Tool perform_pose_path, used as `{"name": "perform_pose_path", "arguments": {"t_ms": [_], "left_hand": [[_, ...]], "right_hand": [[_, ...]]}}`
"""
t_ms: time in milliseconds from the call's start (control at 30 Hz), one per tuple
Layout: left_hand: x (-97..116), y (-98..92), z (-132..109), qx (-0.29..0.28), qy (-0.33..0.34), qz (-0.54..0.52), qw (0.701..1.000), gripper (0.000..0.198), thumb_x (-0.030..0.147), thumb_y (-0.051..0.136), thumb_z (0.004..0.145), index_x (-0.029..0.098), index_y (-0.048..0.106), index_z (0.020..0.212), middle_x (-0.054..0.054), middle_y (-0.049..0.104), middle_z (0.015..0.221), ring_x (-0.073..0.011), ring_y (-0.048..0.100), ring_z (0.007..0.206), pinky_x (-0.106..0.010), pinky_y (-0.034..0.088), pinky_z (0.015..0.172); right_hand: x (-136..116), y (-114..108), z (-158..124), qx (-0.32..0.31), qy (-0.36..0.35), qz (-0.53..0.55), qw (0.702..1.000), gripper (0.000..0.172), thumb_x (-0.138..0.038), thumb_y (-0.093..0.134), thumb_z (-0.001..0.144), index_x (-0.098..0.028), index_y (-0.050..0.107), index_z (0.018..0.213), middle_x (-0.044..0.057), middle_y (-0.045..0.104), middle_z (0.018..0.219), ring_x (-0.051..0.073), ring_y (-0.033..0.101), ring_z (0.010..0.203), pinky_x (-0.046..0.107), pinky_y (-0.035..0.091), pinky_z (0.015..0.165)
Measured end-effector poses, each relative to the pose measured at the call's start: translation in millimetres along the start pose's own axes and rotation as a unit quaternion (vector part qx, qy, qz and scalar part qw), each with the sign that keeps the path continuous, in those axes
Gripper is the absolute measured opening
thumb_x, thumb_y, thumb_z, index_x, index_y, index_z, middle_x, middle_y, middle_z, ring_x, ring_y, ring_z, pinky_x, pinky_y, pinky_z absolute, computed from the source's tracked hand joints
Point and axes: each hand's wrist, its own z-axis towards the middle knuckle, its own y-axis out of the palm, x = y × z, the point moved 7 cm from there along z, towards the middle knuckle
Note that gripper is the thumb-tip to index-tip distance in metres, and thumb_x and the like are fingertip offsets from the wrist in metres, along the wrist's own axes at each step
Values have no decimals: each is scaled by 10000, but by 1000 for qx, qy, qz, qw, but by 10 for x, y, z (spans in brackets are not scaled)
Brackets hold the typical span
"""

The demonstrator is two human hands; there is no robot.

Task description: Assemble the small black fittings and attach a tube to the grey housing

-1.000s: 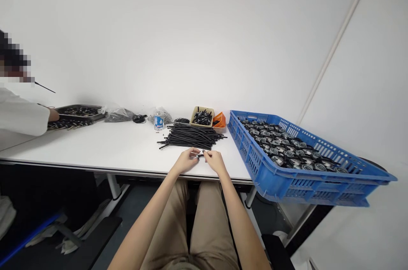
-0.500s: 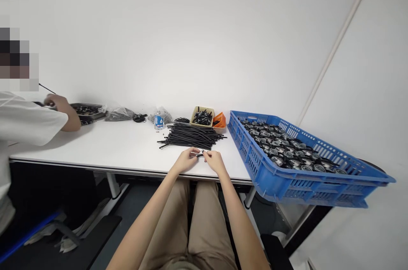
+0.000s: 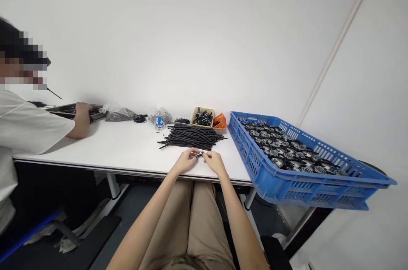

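Observation:
My left hand (image 3: 185, 161) and my right hand (image 3: 213, 160) meet near the front edge of the white table (image 3: 121, 149). Both pinch a small black part (image 3: 199, 155) between their fingertips. Just behind them lies a pile of black tubes (image 3: 191, 136). What the small part is exactly is too tiny to make out.
A blue crate (image 3: 287, 176) full of black and silver parts overhangs the table's right end. A beige bin (image 3: 202, 117), an orange bin (image 3: 219, 120), a water bottle (image 3: 158, 120) and plastic bags (image 3: 117, 113) stand at the back. Another person (image 3: 28, 121) at the left reaches into a dark tray (image 3: 63, 110).
My hands stay in the same place, fingers working the small part. The person at the left has shifted, with a hand moving along the dark tray.

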Motion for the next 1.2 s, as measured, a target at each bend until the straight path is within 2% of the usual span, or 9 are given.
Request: {"name": "perform_pose_path", "arguments": {"t_ms": [367,667,833,967,1200], "left_hand": [[18,-1,-8,-2,1,0,1000,378,34,494,688,146,647,1015,-89,699,1083,-193,651,1005,-350,506,949],[46,-3,-15,0,-18,-1,1000,373,0,488,691,143,640,1001,-83,705,1064,-168,662,937,-302,527,886],[42,-3,-13,-2,-26,-9,1000,381,-10,486,672,141,638,987,-78,708,1049,-162,670,916,-292,531,869],[15,3,-6,2,-28,-1,1000,390,-11,491,670,136,646,997,-81,707,1050,-161,672,900,-292,528,860],[-12,3,-7,8,-19,5,1000,380,5,516,671,137,655,999,-85,705,1048,-160,662,895,-293,525,856]], "right_hand": [[-24,-4,3,1,-3,4,1000,358,-313,529,904,-172,631,591,31,686,655,145,579,624,230,327,596],[-31,-30,-5,22,-16,20,999,254,-324,523,875,-189,608,678,6,647,668,149,567,648,225,355,617],[5,-21,10,28,-18,39,999,176,-321,506,880,-206,633,840,12,664,735,174,615,714,242,406,665],[56,-34,19,44,-20,39,998,183,-282,478,879,-212,623,967,5,647,727,182,618,700,256,426,662],[81,-32,31,49,-26,38,998,212,-238,454,870,-210,616,1003,15,662,757,189,639,730,267,459,685]]}}
